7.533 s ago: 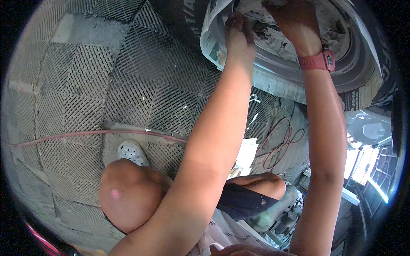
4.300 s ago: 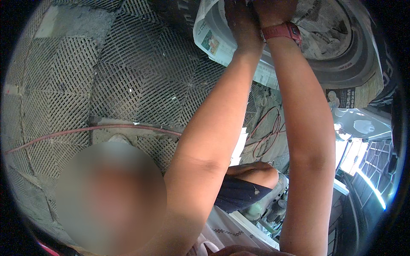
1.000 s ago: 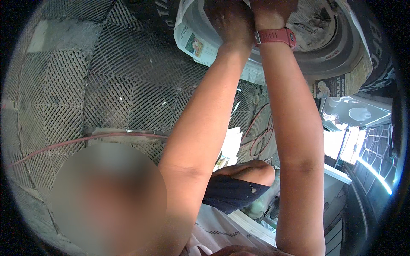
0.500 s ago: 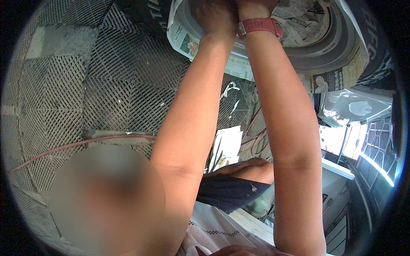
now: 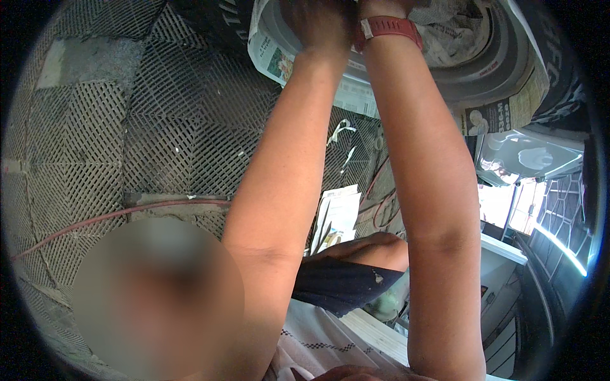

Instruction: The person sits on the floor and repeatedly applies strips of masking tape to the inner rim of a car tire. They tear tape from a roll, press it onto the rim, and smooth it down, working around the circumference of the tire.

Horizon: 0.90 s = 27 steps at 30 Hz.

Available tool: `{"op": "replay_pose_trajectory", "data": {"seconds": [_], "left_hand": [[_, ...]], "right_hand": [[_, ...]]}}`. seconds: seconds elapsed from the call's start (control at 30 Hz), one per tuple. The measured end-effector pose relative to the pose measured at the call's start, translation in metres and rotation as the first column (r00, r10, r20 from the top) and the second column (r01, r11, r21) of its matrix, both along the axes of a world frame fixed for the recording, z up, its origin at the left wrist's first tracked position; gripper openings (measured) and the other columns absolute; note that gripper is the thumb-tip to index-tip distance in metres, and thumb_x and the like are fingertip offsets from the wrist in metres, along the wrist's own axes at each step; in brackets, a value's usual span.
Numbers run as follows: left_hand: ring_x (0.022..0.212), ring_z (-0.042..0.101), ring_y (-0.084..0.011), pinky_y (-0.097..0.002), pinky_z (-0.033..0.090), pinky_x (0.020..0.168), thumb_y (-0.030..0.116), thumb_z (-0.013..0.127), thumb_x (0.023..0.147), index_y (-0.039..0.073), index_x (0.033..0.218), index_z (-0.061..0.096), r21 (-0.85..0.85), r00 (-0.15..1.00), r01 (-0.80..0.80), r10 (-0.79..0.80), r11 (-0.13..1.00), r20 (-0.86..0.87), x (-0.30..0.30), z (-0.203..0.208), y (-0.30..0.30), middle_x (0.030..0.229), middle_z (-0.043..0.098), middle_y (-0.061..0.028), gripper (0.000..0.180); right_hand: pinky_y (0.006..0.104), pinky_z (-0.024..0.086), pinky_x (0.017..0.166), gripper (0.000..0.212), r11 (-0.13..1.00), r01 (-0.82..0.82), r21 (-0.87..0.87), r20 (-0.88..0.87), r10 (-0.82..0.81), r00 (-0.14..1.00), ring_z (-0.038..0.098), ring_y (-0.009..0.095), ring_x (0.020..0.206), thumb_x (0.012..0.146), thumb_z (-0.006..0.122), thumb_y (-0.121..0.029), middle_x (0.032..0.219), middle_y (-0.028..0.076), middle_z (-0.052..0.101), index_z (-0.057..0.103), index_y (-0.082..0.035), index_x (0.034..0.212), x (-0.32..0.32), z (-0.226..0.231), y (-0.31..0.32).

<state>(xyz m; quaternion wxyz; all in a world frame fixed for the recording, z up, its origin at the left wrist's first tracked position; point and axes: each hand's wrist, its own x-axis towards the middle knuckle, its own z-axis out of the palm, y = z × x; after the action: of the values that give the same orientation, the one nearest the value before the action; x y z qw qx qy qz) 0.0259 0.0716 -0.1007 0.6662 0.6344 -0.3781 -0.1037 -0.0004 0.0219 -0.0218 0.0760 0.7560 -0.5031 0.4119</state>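
Observation:
Both my arms reach up to a grey wheel rim (image 5: 470, 94) at the top of the view. My left hand (image 5: 319, 22) is over the rim's left part, dark and cut off by the upper edge. Beside it is my right hand (image 5: 385, 7), below which a red wristwatch (image 5: 391, 28) circles the wrist. The fingers of both hands are out of sight, so what they hold or touch cannot be made out. Sheets of newspaper (image 5: 270, 58) stand around the rim, between it and the black tyre (image 5: 222, 22). More newspaper (image 5: 448, 39) covers the rim's middle.
Dark grated floor tiles (image 5: 171, 108) spread out at the left, crossed by a reddish hose (image 5: 82, 227). Folded papers (image 5: 337, 214) lie near my bent knee (image 5: 381, 251). White scraps (image 5: 343, 130) lie between my arms. A shiny car panel (image 5: 534, 155) is at the right.
My right wrist with its watch has shifted slightly upward, toward the top edge. My left hand is almost in the same place. The wheel and newspaper look much the same.

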Motion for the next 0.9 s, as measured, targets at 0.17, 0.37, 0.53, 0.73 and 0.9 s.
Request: {"op": "replay_pose_trajectory", "data": {"seconds": [0.17, 0.37, 0.53, 0.73, 0.9], "left_hand": [[0.123, 0.065, -0.0393, -0.0503, 0.053, 0.101, 0.024, 0.057, 0.098, 0.008, 0.143, 0.061, -0.047, 1.000, 0.017, -0.017, 0.999, -0.008, 0.004, 0.001, 0.003, 0.135, 0.067, -0.0202, 0.048], [0.125, 0.064, -0.0411, -0.0512, 0.052, 0.104, 0.021, 0.057, 0.098, 0.009, 0.143, 0.061, -0.126, 0.999, 0.032, -0.035, 0.992, -0.018, 0.003, 0.005, 0.003, 0.136, 0.067, -0.0216, 0.047], [0.126, 0.064, -0.0423, -0.0505, 0.052, 0.107, 0.016, 0.055, 0.098, 0.008, 0.143, 0.062, -0.146, 0.999, 0.022, -0.027, 0.989, -0.033, 0.010, -0.002, 0.000, 0.135, 0.068, -0.0223, 0.046], [0.127, 0.062, -0.0424, -0.0525, 0.051, 0.106, 0.016, 0.051, 0.100, 0.012, 0.146, 0.061, -0.085, 0.997, 0.065, -0.069, 0.994, -0.037, 0.001, 0.008, 0.002, 0.136, 0.067, -0.0235, 0.047], [0.130, 0.061, -0.0413, -0.0534, 0.050, 0.105, 0.021, 0.052, 0.101, 0.015, 0.148, 0.058, -0.008, 0.992, 0.120, -0.120, 0.993, -0.031, 0.014, 0.009, 0.008, 0.138, 0.065, -0.0226, 0.048]], "right_hand": [[0.0396, 0.057, 0.067, 0.018, 0.993, 0.097, 0.063, 0.067, -0.101, 0.993, 0.076, 0.028, 0.068, 0.085, 0.072, -0.016, 0.076, 0.018, 0.077, 0.080, 0.000, 0.081, 0.009, 0.001, 0.002], [0.0413, 0.056, 0.065, 0.022, 0.988, 0.145, 0.060, 0.065, -0.149, 0.987, 0.075, 0.029, 0.065, 0.085, 0.071, -0.020, 0.072, 0.019, 0.075, 0.079, 0.000, 0.079, 0.005, 0.006, 0.005], [0.0412, 0.055, 0.063, 0.022, 0.992, 0.122, -0.016, -0.025, -0.123, 0.992, 0.074, 0.028, 0.064, 0.086, 0.069, -0.018, 0.070, 0.019, 0.074, 0.079, -0.001, 0.077, 0.006, 0.000, -0.001], [0.0388, 0.056, 0.063, 0.020, 0.994, 0.053, 0.096, 0.047, -0.058, 0.997, 0.074, 0.026, 0.064, 0.085, 0.069, -0.016, 0.070, 0.016, 0.075, 0.079, -0.002, 0.078, -0.005, 0.010, 0.005], [0.0378, 0.057, 0.064, 0.019, 0.985, -0.008, 0.170, 0.141, -0.017, 0.990, 0.075, 0.026, 0.065, 0.086, 0.068, -0.016, 0.072, 0.015, 0.076, 0.080, -0.002, 0.080, 0.005, 0.005, 0.008]]}}
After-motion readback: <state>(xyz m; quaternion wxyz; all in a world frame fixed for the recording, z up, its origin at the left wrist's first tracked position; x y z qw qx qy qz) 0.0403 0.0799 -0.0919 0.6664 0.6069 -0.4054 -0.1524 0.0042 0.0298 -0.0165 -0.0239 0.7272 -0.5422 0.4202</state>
